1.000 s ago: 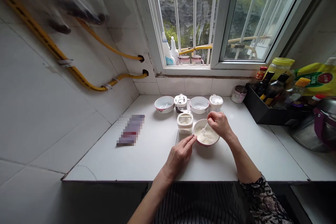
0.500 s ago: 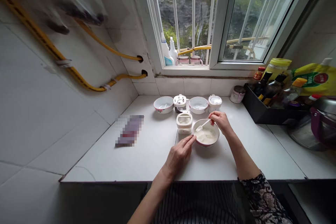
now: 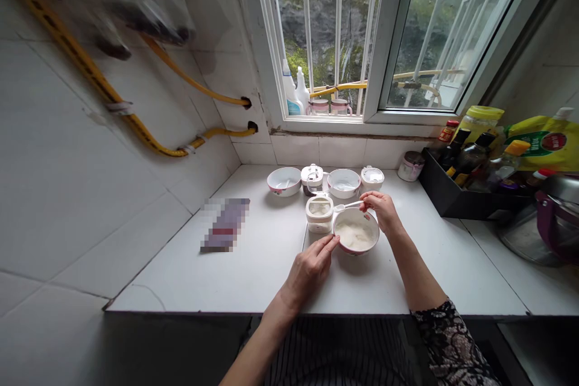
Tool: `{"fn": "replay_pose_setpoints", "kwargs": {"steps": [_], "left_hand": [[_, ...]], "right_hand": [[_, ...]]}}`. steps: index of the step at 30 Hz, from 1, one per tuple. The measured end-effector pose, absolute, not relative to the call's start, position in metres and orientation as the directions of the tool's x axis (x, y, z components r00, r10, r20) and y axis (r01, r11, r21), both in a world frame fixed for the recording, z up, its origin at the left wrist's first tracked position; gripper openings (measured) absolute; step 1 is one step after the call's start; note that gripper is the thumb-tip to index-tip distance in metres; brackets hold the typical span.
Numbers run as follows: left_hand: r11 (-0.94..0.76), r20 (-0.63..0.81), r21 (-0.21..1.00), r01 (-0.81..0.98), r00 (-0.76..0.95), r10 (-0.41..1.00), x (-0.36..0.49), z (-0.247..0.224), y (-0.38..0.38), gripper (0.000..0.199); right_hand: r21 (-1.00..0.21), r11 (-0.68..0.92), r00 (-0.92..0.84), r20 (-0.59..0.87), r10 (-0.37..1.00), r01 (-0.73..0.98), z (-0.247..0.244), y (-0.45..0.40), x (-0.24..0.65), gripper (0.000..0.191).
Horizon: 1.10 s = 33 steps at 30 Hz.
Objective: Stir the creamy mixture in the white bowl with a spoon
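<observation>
A bowl (image 3: 356, 248) of whitish powder stands on the white counter. The fingertips of my left hand (image 3: 312, 262) touch its left rim, with the fingers held together. Pinched in my right hand (image 3: 380, 210) is a small white spoon (image 3: 346, 207), its head over the bowl's back left edge, beside an open square jar (image 3: 319, 221). Behind are a bowl (image 3: 284, 183) on the left, a lidded jar (image 3: 312, 179), another bowl (image 3: 344, 184) and a second lidded jar (image 3: 372, 178).
A blurred flat item (image 3: 225, 226) lies on the counter (image 3: 167, 277) at the left. At the right are a small jar (image 3: 411, 166), a black box (image 3: 470, 202) of bottles and a metal pot (image 3: 527, 232). The window is behind.
The spoon has risen from inside the bowl and moved back and left towards the open jar. My left hand stays at the rim. The view has shifted slightly.
</observation>
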State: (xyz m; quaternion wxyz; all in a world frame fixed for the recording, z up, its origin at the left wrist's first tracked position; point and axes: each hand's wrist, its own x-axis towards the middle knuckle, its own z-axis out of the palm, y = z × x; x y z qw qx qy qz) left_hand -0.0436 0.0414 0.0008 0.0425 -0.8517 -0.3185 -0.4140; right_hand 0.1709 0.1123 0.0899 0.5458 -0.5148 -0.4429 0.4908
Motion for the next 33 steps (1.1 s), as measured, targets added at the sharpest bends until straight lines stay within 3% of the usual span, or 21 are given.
{"fn": "replay_pose_setpoints", "kwargs": {"steps": [3, 6, 9, 11, 13, 15, 17, 20, 23, 26, 30, 33], "left_hand": [[-0.796, 0.735, 0.193, 0.574, 0.453, 0.505, -0.044, 0.001, 0.042, 0.055], [-0.797, 0.736, 0.19, 0.573, 0.454, 0.502, -0.044, 0.001, 0.042, 0.055], [-0.796, 0.737, 0.186, 0.576, 0.454, 0.501, -0.044, 0.001, 0.042, 0.054], [-0.797, 0.744, 0.18, 0.576, 0.45, 0.494, -0.043, 0.001, 0.042, 0.052], [-0.799, 0.75, 0.175, 0.576, 0.448, 0.487, -0.043, 0.002, 0.042, 0.05], [-0.799, 0.752, 0.173, 0.575, 0.447, 0.484, -0.043, 0.002, 0.042, 0.05], [-0.801, 0.753, 0.174, 0.573, 0.447, 0.483, -0.043, 0.002, 0.042, 0.05], [-0.797, 0.744, 0.186, 0.575, 0.447, 0.497, -0.043, 0.002, 0.041, 0.052], [-0.79, 0.729, 0.196, 0.58, 0.453, 0.514, -0.044, 0.001, 0.041, 0.054], [-0.791, 0.727, 0.195, 0.58, 0.456, 0.514, -0.044, 0.002, 0.04, 0.054], [-0.791, 0.725, 0.196, 0.579, 0.458, 0.514, -0.045, 0.003, 0.04, 0.055], [-0.795, 0.728, 0.197, 0.573, 0.458, 0.51, -0.045, 0.004, 0.04, 0.055]], "right_hand": [[-0.997, 0.073, 0.144, 0.069, 0.987, -0.023, 0.091, 0.109, 0.159, 0.013], [-0.941, 0.309, 0.112, 0.324, 0.939, 0.135, 0.088, 0.104, 0.147, 0.014], [-0.692, 0.584, -0.078, 0.615, 0.785, 0.424, 0.082, 0.099, 0.14, 0.013], [-0.467, 0.708, -0.265, 0.702, 0.661, 0.53, 0.08, 0.098, 0.138, 0.018], [-0.346, 0.764, -0.349, 0.735, 0.581, 0.544, 0.08, 0.097, 0.138, 0.022], [-0.357, 0.757, -0.289, 0.768, 0.572, 0.547, 0.081, 0.096, 0.14, 0.02], [-0.484, 0.692, -0.139, 0.758, 0.637, 0.536, 0.084, 0.095, 0.143, 0.016], [-0.75, 0.514, 0.07, 0.59, 0.804, 0.416, 0.088, 0.095, 0.153, 0.014], [-0.867, 0.358, 0.151, 0.428, 0.891, 0.346, 0.09, 0.097, 0.167, 0.012], [-0.847, 0.306, 0.137, 0.398, 0.907, 0.435, 0.089, 0.1, 0.175, 0.011], [-0.706, 0.344, 0.038, 0.464, 0.885, 0.619, 0.085, 0.101, 0.17, 0.014], [-0.671, 0.341, -0.016, 0.441, 0.898, 0.658, 0.082, 0.099, 0.162, 0.015]]}}
